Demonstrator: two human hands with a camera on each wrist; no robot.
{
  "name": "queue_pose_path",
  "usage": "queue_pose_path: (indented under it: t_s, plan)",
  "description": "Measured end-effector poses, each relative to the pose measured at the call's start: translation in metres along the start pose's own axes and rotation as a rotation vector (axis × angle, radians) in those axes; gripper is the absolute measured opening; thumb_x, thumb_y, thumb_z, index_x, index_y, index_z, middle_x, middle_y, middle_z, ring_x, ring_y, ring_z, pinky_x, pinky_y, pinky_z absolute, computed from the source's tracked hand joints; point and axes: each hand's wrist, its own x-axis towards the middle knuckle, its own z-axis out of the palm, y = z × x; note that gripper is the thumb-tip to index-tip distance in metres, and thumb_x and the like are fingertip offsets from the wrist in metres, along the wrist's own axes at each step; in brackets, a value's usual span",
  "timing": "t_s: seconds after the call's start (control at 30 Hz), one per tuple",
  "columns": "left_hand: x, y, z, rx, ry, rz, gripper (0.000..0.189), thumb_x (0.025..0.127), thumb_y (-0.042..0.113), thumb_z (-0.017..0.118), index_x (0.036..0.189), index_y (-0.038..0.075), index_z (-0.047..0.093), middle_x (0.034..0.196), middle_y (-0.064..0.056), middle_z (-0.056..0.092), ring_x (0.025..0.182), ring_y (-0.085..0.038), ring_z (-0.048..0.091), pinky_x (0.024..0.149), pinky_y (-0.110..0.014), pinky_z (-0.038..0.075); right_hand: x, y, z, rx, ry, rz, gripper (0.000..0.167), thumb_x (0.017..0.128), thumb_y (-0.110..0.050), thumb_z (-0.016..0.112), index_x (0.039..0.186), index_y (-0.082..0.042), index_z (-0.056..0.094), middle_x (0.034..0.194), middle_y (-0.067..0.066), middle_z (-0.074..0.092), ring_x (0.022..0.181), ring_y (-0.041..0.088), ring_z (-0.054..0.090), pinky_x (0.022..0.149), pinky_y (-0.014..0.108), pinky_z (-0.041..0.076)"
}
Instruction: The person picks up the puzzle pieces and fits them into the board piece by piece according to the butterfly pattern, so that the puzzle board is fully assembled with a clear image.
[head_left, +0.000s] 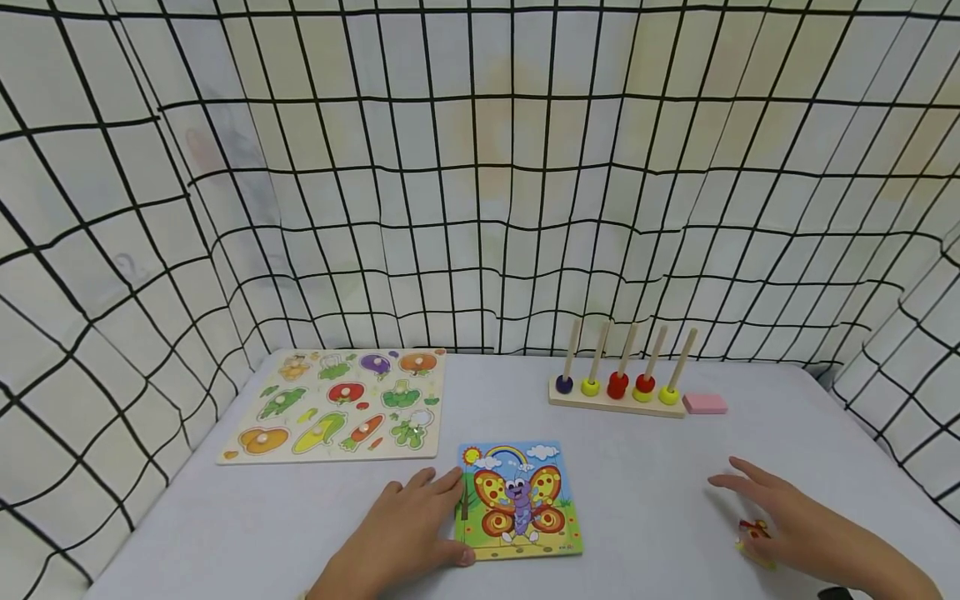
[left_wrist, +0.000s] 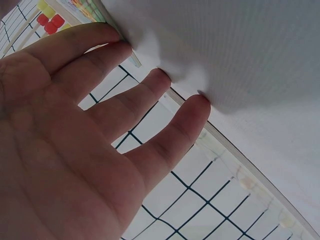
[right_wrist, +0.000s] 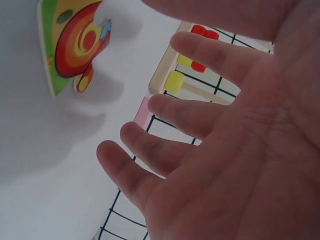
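A square butterfly puzzle (head_left: 519,500) lies on the white table, its picture showing a butterfly, a rainbow and a sun. My left hand (head_left: 416,533) rests at its left side, index fingertip at the left edge and thumb at the lower left corner. In the left wrist view, that hand's fingers (left_wrist: 175,125) are spread, fingertips down at the tabletop. My right hand (head_left: 795,521) hovers at the right with its fingers loosely extended. Below its thumb is a loose puzzle piece (right_wrist: 77,45) with a red and orange swirl, apart from the fingers in the right wrist view.
At the back left lies a vegetable peg board (head_left: 322,408). A wooden bead stacker (head_left: 618,398) with several upright rods and coloured beads stands at the back right, a pink block (head_left: 705,404) beside it. Black netting (head_left: 495,225) over white cloth encloses the table's back and sides.
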Motion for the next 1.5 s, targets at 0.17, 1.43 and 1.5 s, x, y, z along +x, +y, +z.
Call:
queue_pose_path:
  t_s: [0.17, 1.43, 1.5]
  plan:
    - [-0.001, 0.0, 0.001, 0.002, 0.008, 0.006, 0.087, 0.082, 0.059, 0.088, 0.148, 0.007, 0.065, 0.158, -0.007, 0.056, 0.144, -0.041, 0.047, 0.107, -0.07, 0.044, 0.0, 0.006, 0.0, -0.005, 0.004, 0.014, 0.065, 0.081, -0.018, 0.093, 0.139, -0.01, 0.065, 0.153, 0.04, 0.044, 0.13, 0.06, 0.052, 0.098, 0.073, 0.05]
    - [-0.002, 0.002, -0.001, 0.006, 0.015, 0.01, 0.087, 0.082, 0.059, 0.087, 0.147, 0.006, 0.065, 0.158, -0.007, 0.056, 0.144, -0.041, 0.047, 0.107, -0.07, 0.044, 0.006, 0.001, 0.012, -0.028, -0.054, 0.067, 0.029, 0.083, -0.009, 0.09, 0.082, -0.019, 0.063, 0.135, 0.021, 0.062, 0.122, 0.044, 0.059, 0.096, 0.059, 0.055]
    - [-0.003, 0.002, -0.001, 0.005, 0.016, 0.009, 0.087, 0.082, 0.059, 0.087, 0.147, 0.006, 0.065, 0.158, -0.007, 0.056, 0.144, -0.041, 0.047, 0.107, -0.07, 0.044, 0.006, 0.001, 0.013, -0.042, -0.031, 0.034, 0.031, 0.082, -0.006, 0.09, 0.081, -0.02, 0.062, 0.134, 0.02, 0.063, 0.123, 0.047, 0.058, 0.096, 0.061, 0.054]
